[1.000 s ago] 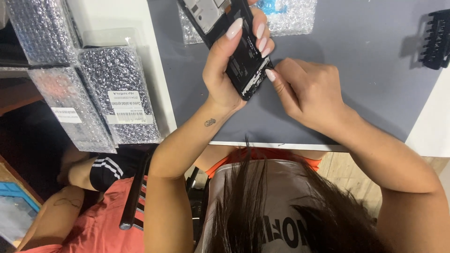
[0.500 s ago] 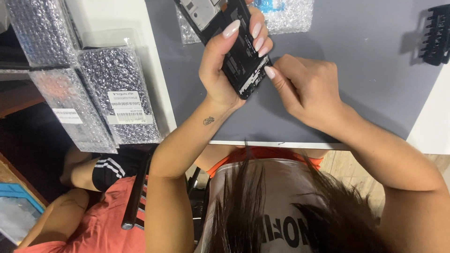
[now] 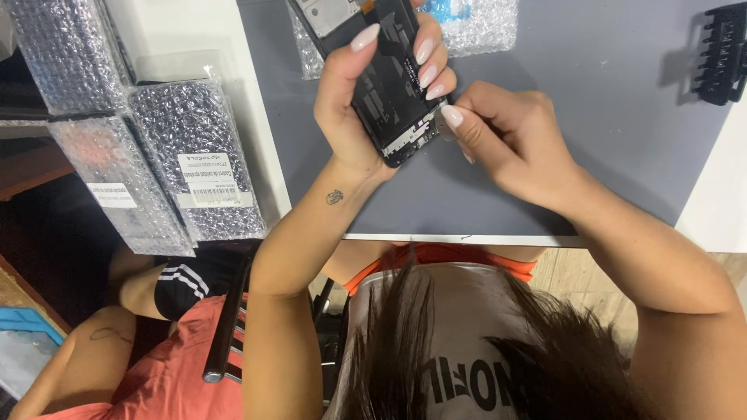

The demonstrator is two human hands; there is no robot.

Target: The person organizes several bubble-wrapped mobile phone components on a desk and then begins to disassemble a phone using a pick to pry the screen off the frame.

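Phone frame [image 3: 393, 93] gripped in left hand [image 3: 350, 117]; right hand [image 3: 506, 140] pinches at its lower corner, perhaps holding something tiny.

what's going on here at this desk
A person holds an opened black phone upright in the left hand over a grey mat. The right hand pinches at the phone's lower corner, fingertips touching its edge; whether it holds a small tool cannot be told. A bubble-wrap pouch lies behind the phone, wrapped parcels are stacked to the left, and a black rack sits at the far right.
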